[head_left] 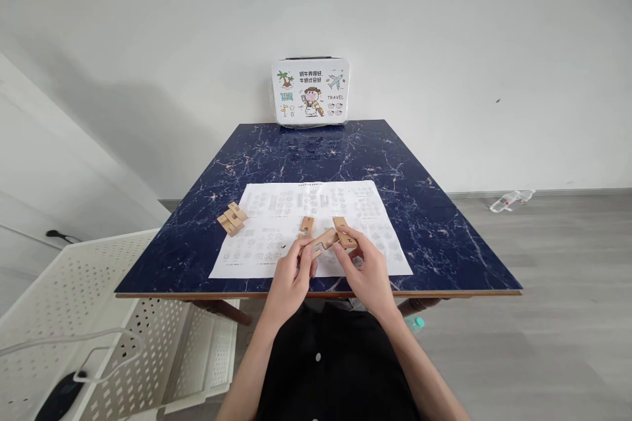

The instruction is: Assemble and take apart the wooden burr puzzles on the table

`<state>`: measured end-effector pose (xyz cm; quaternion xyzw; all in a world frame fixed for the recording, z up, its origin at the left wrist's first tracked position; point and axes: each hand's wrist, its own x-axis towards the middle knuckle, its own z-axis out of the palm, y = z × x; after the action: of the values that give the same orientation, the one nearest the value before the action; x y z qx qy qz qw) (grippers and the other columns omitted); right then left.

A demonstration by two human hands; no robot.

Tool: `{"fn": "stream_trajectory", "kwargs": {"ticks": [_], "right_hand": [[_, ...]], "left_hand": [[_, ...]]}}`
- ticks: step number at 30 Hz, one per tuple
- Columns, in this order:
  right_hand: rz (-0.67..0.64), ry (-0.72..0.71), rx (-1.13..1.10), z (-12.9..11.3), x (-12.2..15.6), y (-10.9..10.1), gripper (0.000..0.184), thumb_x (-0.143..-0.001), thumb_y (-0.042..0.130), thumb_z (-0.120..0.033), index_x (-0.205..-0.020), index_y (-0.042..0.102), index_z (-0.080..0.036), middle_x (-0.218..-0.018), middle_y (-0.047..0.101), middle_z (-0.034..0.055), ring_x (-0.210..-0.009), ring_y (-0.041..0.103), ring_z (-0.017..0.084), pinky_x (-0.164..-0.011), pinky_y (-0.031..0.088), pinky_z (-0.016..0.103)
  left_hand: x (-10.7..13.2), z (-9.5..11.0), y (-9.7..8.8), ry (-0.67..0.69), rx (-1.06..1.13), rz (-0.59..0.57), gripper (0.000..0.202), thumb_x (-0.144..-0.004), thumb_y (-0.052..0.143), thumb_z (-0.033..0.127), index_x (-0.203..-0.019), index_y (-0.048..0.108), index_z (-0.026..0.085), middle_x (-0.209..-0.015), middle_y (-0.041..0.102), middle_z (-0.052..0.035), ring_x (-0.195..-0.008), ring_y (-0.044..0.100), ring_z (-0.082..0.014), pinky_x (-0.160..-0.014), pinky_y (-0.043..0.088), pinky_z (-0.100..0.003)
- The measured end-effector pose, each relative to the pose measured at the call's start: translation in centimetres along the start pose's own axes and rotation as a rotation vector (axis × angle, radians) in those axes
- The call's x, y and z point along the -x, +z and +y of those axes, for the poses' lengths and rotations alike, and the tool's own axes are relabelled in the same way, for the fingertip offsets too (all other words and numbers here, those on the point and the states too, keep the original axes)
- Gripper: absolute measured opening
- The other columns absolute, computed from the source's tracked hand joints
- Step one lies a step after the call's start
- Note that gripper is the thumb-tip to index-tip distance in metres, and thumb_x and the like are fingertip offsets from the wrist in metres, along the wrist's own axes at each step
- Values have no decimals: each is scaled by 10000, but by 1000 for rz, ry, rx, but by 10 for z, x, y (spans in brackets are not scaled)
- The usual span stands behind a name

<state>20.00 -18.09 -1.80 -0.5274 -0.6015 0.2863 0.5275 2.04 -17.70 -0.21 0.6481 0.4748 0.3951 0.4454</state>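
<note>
My left hand and my right hand are closed on wooden puzzle pieces held together just above a white instruction sheet. The left fingers pinch the lower left end of a notched bar. The right fingers grip the piece at its upper right end. One loose wooden piece lies on the sheet just behind my hands. A small cluster of joined wooden blocks rests on the table left of the sheet, out of reach of either hand's fingers.
The dark blue marbled table stands against a white wall. A white box with cartoon print sits at its far edge. A white perforated plastic rack stands left of me. A plastic bottle lies on the grey floor at right.
</note>
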Motion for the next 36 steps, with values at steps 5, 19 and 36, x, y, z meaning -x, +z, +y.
{"fn": "stream_trajectory", "kwargs": {"ticks": [5,19,36], "right_hand": [[4,30,-95,3,-1,-2,378,-1089,518,-468,-1340,643,-215,-1001,743,82,-773,678,199,-700,545,317],[-42,29,42,1,-2,-1,368,-1089,467,-375,-1339,645,-170,-818,724,45,-724,674,213,-696,504,321],[-58,-108,104,6,0,1,458,-1086,459,-300,-1518,594,-235,-988,745,85,-747,664,213,-686,548,342]], "left_hand": [[0,0,0,-18,27,-5,393,-1122,396,520,-1266,592,212,-721,542,35,-603,465,-134,-587,385,-270],[2,3,1,-3,13,21,401,-1123,392,505,-1286,589,197,-713,551,35,-602,484,-142,-607,410,-279],[0,0,2,3,-33,62,417,-1124,385,515,-1299,589,196,-739,559,26,-609,507,-138,-588,430,-269]]}}
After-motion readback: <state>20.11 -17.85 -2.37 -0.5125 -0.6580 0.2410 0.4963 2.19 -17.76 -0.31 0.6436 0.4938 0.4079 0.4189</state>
